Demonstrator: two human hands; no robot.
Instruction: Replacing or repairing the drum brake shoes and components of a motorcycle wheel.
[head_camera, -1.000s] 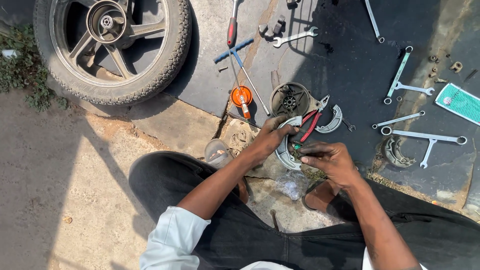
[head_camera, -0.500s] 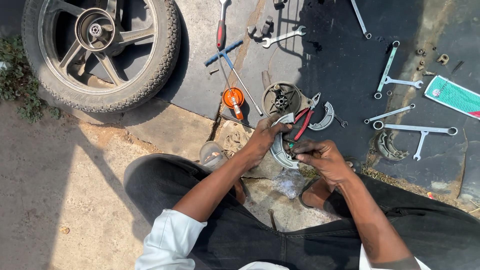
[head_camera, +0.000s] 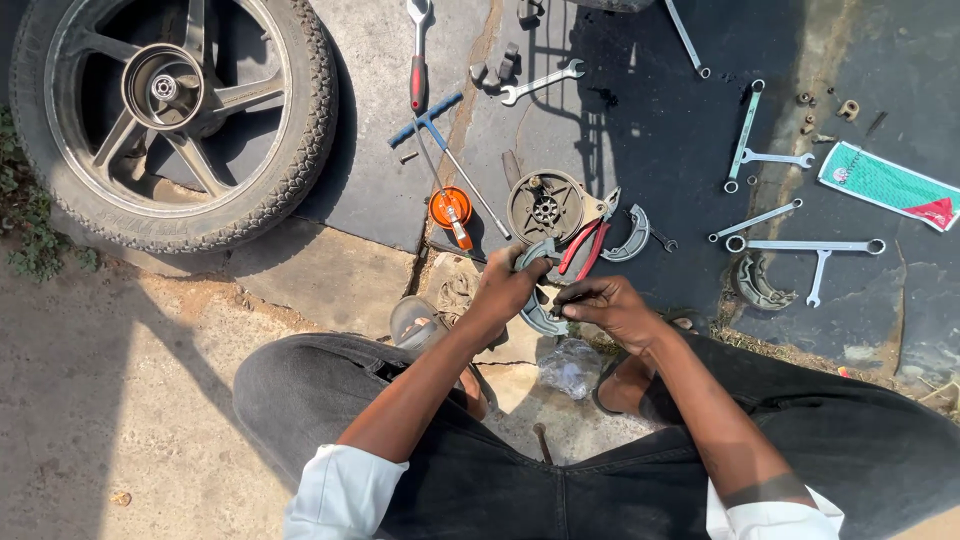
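Brake shoe pair (head_camera: 537, 290): curved grey metal, held above the ground between my knees. My left hand (head_camera: 508, 285) has its grip closed round the upper arc; my right hand (head_camera: 600, 300) pinches the lower end, fingers narrow. Against a second ago both hands sit as before; the work is unchanged. Just beyond lie red-handled pliers (head_camera: 585, 245), a round brake plate (head_camera: 545, 207) and a loose brake shoe (head_camera: 632, 235). Farther out: an orange tin (head_camera: 450, 208), spanners (head_camera: 765, 158), a motorcycle wheel (head_camera: 170, 110).
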